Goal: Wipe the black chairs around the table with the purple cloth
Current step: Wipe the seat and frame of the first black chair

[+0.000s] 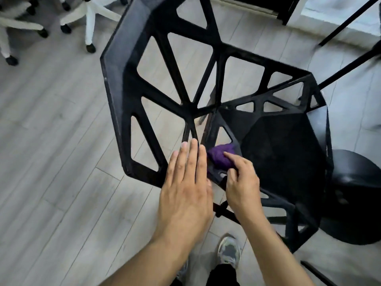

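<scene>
While the black chair [116, 79] is viewed from above, its open lattice backrest [144, 175] occupies the left and centre of the frame and its solid seat pan [278, 151] the right. The two meet along a seam that runs from the hands obliquely up and to the right.

The purple cloth [221, 156] lies at the near end of that seam, bunched into a wad in the corner where seat and backrest join. The right hand [242, 182] grips it from the near side. The fingers are curled round the wad and the forefinger is laid along its top, so the cloth projects away from the palm, toward the backrest struts. The left hand [185, 188] holds nothing. Its fingers are straight and held together, spread flat over the lower corner of the backrest just beside the cloth. Whether it presses on the frame or only hovers over it cannot be told.

Judged from this layout, the seat pan extends to the right of the cloth and away from it, on the side of the hand that holds it. The backrest struts fan out to the left, on the side of the flat hand, which is placed to steady the chair. A stroke along the seam would follow its long axis up and to the right.

A second black chair [354, 193] stands touching or just beside the first at right. White chair bases [90, 19] on castors stand well apart at upper left, on a pale plank floor [51, 141].
</scene>
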